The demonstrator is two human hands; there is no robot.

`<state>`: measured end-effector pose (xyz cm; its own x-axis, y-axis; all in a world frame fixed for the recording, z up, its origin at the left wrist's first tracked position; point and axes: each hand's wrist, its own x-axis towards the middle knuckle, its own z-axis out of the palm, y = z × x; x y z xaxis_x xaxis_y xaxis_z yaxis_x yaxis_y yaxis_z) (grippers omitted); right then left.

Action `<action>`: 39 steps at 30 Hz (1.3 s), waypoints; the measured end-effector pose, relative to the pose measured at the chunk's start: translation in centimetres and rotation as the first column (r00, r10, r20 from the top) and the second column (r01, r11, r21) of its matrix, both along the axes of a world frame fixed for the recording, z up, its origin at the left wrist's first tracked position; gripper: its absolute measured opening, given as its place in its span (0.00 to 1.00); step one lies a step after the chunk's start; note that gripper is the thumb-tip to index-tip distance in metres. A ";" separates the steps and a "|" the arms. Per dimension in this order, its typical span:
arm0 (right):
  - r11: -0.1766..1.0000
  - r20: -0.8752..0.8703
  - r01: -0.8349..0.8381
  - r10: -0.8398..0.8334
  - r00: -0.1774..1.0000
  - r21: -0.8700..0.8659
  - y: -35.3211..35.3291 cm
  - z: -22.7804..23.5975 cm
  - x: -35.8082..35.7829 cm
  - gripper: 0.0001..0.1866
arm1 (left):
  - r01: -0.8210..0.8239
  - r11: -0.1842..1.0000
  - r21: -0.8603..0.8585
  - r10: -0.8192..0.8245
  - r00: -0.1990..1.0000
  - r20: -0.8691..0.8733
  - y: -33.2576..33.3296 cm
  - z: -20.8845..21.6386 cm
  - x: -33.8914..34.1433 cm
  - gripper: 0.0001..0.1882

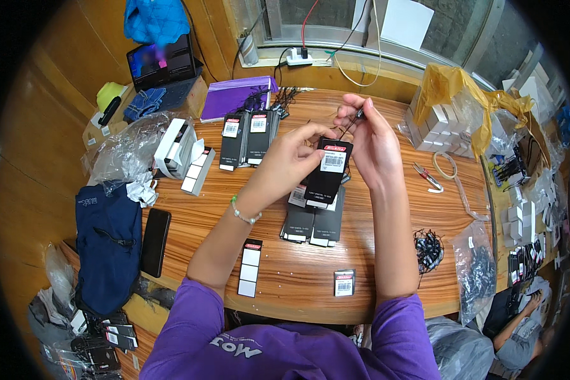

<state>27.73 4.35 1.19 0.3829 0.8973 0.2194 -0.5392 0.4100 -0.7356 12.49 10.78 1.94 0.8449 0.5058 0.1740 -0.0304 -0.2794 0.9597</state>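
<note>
My left hand pinches the top edge of a black hang tag with a red band and a white barcode label. Above and to its right, my right hand grips a black string between thumb and fingers. The string runs down to the top of the tag. Below the held tag lie stacks of black tags in two columns, partly covered by it. A strip tag with white panels rests near my left forearm, and a small barcoded tag lies between my forearms.
More tag stacks stand at the back beside black strings. On the right are a string bundle, small snips and white boxes. A phone and dark blue pouch lie left. Another person's arm shows lower right.
</note>
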 end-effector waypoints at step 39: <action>0.799 0.731 0.483 -0.081 0.677 -0.359 4.6 -10.6 6.6 0.15 | -0.167 0.817 0.552 0.330 0.920 -0.211 -3.6 -6.4 -6.7 0.20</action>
<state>34.38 8.91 -9.41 0.5713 0.8163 0.0854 0.2413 -0.0676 -0.9681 5.79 7.16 -4.47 0.7548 0.6099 0.2414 0.3589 -0.6921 0.6263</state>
